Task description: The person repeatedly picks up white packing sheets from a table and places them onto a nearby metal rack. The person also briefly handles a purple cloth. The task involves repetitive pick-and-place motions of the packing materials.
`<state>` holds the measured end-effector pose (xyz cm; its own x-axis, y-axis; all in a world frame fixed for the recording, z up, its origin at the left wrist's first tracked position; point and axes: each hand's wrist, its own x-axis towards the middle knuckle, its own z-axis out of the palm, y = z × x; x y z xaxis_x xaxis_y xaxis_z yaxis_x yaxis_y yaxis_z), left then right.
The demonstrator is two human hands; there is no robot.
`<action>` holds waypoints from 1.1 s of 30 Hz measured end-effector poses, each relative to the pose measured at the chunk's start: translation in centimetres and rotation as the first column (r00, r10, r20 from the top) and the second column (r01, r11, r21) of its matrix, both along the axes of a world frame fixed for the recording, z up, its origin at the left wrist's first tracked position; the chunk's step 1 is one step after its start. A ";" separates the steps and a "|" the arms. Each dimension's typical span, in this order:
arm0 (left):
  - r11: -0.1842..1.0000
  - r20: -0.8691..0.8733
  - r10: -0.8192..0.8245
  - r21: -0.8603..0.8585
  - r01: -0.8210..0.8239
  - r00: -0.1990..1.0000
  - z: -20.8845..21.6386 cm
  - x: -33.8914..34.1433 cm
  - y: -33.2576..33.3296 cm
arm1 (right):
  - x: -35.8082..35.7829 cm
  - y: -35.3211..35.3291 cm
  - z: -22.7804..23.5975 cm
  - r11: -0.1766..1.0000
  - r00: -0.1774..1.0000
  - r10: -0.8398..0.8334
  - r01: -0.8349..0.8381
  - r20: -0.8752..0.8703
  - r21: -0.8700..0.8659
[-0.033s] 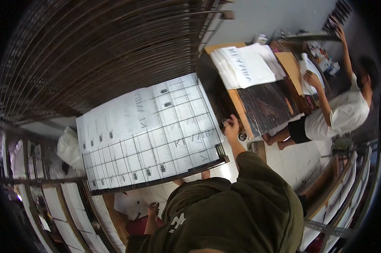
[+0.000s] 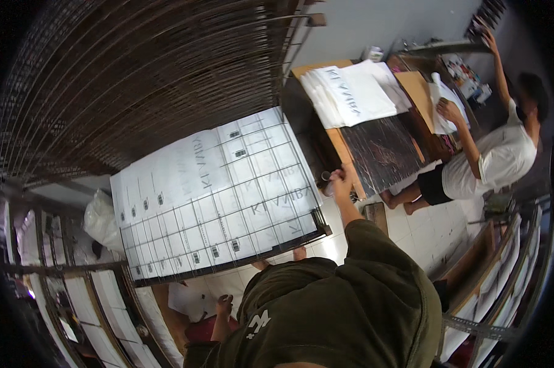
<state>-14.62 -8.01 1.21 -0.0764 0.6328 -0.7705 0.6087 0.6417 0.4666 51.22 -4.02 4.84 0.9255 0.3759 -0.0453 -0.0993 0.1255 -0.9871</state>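
Note:
My left hand (image 2: 224, 304) hangs low beside my body, its fingers loosely bent and apart, and I see nothing in them. It is below the front edge of a wire drying rack (image 2: 319, 222), apart from it. White sheets (image 2: 160, 161) with large dark lettering lie on and under the rack's wires. My right hand (image 2: 342, 184) reaches out between the rack and a wooden table (image 2: 384, 153), close to the table's corner. Its fingers are partly bent and apart, with nothing visible in them. A small dark round thing (image 2: 325, 176) shows beside its fingertips, too small to name.
A stack of white printed sheets (image 2: 350, 92) lies on the table. Beyond it, a person in a white shirt (image 2: 504, 162) holds a white sheet (image 2: 439, 101) and reaches up the wall. Raised rack tiers (image 2: 166, 67) stand behind the sheets. A white plastic bag (image 2: 102, 218) sits at left.
My right hand has shifted slightly right, toward the table's corner, and covers a round thing seen there before. The view has moved a little.

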 end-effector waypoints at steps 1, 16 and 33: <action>0.999 -0.034 -0.047 0.008 0.047 0.998 0.2 0.8 -0.2 | 2.7 -1.8 2.2 0.997 0.980 -0.059 0.068 -0.190 0.041; 0.935 -0.262 -0.335 0.024 0.353 0.905 7.4 6.7 -0.5 | 12.1 -5.5 10.7 0.907 0.858 -0.111 0.294 -0.501 0.303; 0.911 -0.268 -0.402 -0.028 0.410 0.876 5.7 9.7 -0.9 | 17.1 -7.0 12.9 0.906 0.933 -0.134 0.251 -0.334 0.339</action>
<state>-4.95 -8.95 6.94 -0.0038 0.6733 -0.7394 0.9153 0.3002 0.2686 68.28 -11.07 17.72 0.9465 0.2352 -0.2212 -0.3150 0.5224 -0.7924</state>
